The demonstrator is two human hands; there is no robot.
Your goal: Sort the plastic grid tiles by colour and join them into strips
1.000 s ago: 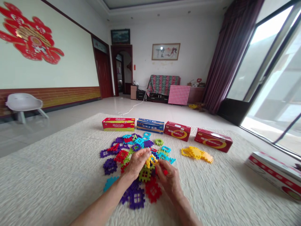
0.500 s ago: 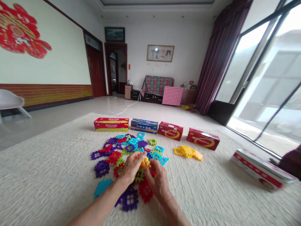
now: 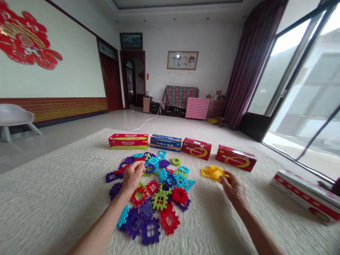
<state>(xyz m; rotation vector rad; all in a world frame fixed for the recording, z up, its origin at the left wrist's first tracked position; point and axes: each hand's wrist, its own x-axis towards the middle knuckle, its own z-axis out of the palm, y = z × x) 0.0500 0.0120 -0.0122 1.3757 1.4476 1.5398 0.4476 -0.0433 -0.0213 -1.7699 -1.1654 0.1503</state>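
A heap of interlocking plastic tiles (image 3: 156,187) in purple, red, green and cyan lies on the cream rug (image 3: 58,198) in front of me. A small stack of yellow tiles (image 3: 212,172) sits apart to the right. My left hand (image 3: 133,178) hovers over the left side of the heap with its fingers curled in; what it holds, if anything, is hidden. My right hand (image 3: 233,189) reaches to the yellow stack, its fingertips pinched on a yellow tile at the stack's right edge.
Behind the tiles stand a red-and-yellow box (image 3: 128,141), a blue box (image 3: 166,142) and two red boxes (image 3: 196,148) (image 3: 236,158) in a row. A long white-and-red box (image 3: 305,196) lies at the right. A white chair (image 3: 13,117) stands at the far left.
Both hands were together over the heap's middle on a yellow tile. My right hand has carried it right to the yellow stack; my left hand has shifted left and back.
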